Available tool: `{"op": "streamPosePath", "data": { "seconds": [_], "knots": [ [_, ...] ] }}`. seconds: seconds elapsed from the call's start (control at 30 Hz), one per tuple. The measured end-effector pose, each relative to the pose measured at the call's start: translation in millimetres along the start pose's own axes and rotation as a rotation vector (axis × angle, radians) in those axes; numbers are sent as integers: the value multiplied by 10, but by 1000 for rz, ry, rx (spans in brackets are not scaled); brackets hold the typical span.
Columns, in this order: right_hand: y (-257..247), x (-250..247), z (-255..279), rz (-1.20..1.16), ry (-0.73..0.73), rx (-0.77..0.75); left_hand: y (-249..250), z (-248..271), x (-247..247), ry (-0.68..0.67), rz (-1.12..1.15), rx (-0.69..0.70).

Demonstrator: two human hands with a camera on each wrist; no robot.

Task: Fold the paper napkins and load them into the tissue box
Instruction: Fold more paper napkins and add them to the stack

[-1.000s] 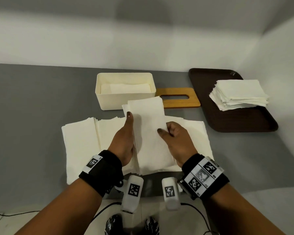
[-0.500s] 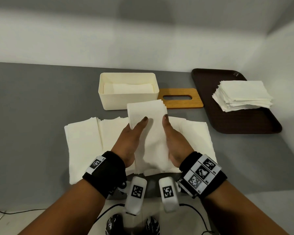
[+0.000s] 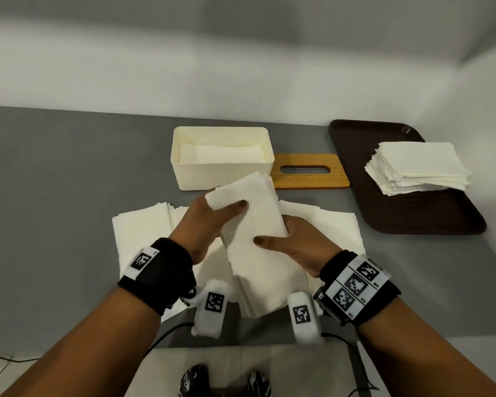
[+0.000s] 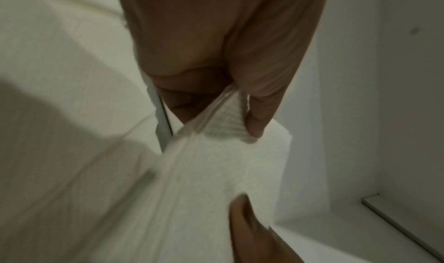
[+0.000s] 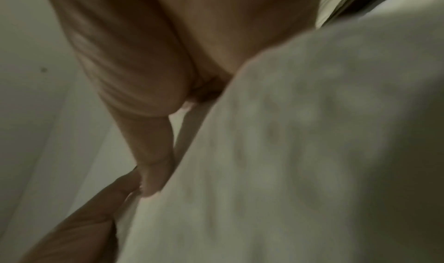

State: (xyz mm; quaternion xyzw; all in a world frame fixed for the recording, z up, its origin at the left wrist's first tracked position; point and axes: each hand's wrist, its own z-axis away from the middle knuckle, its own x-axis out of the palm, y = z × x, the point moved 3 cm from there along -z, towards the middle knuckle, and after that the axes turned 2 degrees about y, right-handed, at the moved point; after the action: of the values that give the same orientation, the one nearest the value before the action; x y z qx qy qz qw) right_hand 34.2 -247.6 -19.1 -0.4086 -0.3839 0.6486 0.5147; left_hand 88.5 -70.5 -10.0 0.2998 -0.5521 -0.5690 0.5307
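Lifted since before, folded napkins (image 3: 258,242) pinched by both hands.

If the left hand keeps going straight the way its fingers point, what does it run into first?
Probably the open cream plastic tissue box: the left hand, gripping the folded white napkin bundle, points up-table toward its near wall. Depth is unclear, so it might pass above the rim.

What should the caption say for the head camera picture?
Both hands, left and right, hold a folded napkin stack near the open tissue box.
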Motion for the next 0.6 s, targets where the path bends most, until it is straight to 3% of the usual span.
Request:
{"op": "streamPosePath", "data": {
  "seconds": [0.13,0.27,0.37,0.6],
  "knots": [
    [12,-46,-47,-2,-105,70,123,-142,-245,151,13,57],
    [6,-87,-224,-219,28,49,236,-266,-490,334,121,77],
    [-118,-169,-419,-455,119,0,304,-362,-600,313,56,78],
    [-626,-416,-900,-468,253,-96,492,-676,-861,400,-27,96]
  ]
}}
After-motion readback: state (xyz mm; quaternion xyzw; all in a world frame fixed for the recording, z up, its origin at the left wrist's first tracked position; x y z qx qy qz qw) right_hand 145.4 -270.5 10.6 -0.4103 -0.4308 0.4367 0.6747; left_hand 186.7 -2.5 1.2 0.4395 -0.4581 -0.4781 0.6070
